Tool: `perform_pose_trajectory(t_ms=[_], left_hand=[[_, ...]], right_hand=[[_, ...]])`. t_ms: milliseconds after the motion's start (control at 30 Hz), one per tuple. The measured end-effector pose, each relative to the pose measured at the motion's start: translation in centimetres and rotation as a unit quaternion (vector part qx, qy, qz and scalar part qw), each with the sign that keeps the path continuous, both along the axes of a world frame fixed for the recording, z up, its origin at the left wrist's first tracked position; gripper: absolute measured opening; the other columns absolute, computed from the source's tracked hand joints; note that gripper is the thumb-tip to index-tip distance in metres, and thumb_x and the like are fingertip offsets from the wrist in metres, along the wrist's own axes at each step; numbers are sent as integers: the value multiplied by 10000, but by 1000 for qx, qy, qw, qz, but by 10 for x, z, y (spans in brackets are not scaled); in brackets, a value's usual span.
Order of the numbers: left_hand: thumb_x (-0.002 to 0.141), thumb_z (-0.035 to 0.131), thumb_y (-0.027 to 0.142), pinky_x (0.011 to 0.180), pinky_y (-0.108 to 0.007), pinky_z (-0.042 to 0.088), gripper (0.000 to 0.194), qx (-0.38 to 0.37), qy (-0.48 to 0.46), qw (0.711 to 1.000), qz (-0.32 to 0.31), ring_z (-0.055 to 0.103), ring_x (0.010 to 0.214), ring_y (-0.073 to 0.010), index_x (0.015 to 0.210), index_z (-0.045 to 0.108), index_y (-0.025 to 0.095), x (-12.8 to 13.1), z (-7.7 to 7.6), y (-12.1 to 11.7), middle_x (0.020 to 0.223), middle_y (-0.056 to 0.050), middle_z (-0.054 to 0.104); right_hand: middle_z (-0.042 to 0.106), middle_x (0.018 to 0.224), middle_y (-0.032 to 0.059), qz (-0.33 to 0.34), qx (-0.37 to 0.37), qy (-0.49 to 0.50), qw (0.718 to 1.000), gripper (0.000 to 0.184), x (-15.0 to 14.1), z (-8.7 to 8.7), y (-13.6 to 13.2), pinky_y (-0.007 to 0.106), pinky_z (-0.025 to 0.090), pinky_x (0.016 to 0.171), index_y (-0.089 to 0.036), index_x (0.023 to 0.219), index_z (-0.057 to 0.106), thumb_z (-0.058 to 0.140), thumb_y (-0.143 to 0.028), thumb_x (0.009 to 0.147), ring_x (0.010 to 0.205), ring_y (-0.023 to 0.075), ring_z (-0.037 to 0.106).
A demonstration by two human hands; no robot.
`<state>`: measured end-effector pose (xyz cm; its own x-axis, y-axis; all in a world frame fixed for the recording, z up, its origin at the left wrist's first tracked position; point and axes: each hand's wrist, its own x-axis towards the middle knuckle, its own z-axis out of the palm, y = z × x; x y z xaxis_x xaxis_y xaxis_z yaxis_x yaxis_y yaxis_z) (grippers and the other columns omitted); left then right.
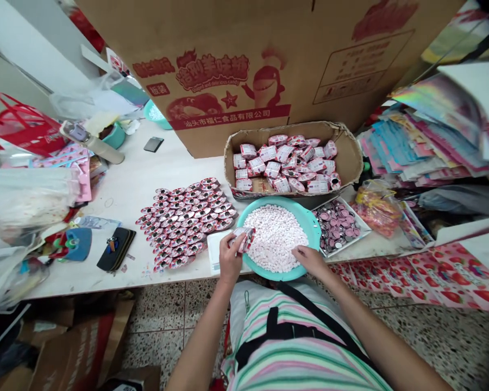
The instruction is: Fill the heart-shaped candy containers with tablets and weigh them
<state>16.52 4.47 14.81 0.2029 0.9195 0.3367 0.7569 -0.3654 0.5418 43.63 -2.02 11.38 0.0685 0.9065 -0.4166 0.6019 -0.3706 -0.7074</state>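
Note:
My left hand point(230, 259) is shut on a small pink and white candy box point(243, 239), held just over the rim of a teal plastic basin point(305, 222). The basin is heaped with small white-pink candies point(274, 238). My right hand point(312, 259) lies open at the basin's near rim, its fingertips on the candies. Left of the basin, many shiny pink wrapped packets point(185, 222) lie overlapped in a pile. A cardboard tray point(293, 130) behind the basin holds several filled pink and white boxes.
A large printed carton point(228, 70) stands on the white table point(134, 184) behind these. Beyond the basin sit a tray of round pink lids point(337, 225) and stacked foil sheets point(424, 141). Plastic bags, a black pouch point(116, 248) and a phone point(154, 144) lie left. Strawberry-printed sheets point(444, 277) hang at the front right.

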Motion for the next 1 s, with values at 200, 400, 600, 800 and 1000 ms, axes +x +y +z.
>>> perform_pose_trajectory(t_ms=[200, 400, 600, 800, 1000], left_hand=[[739, 519, 7, 918, -378, 463, 497, -5, -23, 1000, -14, 515, 1041, -207, 1158, 603, 261, 10, 4, 3, 1097, -81, 519], [756, 606, 167, 908, -360, 465, 367, -91, -150, 982, 69, 554, 1009, -199, 1119, 592, 217, 16, 1, 5, 1069, -70, 578], [656, 712, 388, 840, -340, 495, 490, -180, -238, 929, 219, 610, 918, -208, 1067, 562, 167, -2, -13, -1, 1000, -69, 635], [614, 709, 417, 859, -429, 471, 473, -148, -150, 920, 329, 598, 898, -229, 1002, 568, 186, -66, -42, 5, 957, -51, 631], [597, 703, 375, 817, -468, 474, 417, -182, -94, 926, 317, 593, 821, -231, 943, 567, 187, -95, -75, 12, 883, -49, 628]], right_hand=[[473, 543, -22, -1, 5, -6, 1000, 324, 5, 0, 0, 235, 284, 541, -201, 565, 445, 404, -426, 794, 564, 122, 429], [460, 538, -22, -5, 7, 1, 1000, 328, 8, -2, 1, 236, 286, 549, -200, 564, 438, 394, -426, 798, 569, 122, 427], [500, 566, -10, 3, -8, -17, 1000, 329, 8, 1, 3, 244, 286, 560, -203, 583, 454, 384, -436, 805, 588, 133, 447], [496, 567, -12, 12, -23, -22, 999, 329, 8, 1, 4, 241, 265, 546, -201, 589, 443, 385, -440, 808, 581, 127, 439], [468, 564, -25, 11, -25, -23, 999, 322, 8, 0, 3, 236, 265, 553, -200, 590, 424, 391, -440, 801, 586, 122, 433]])
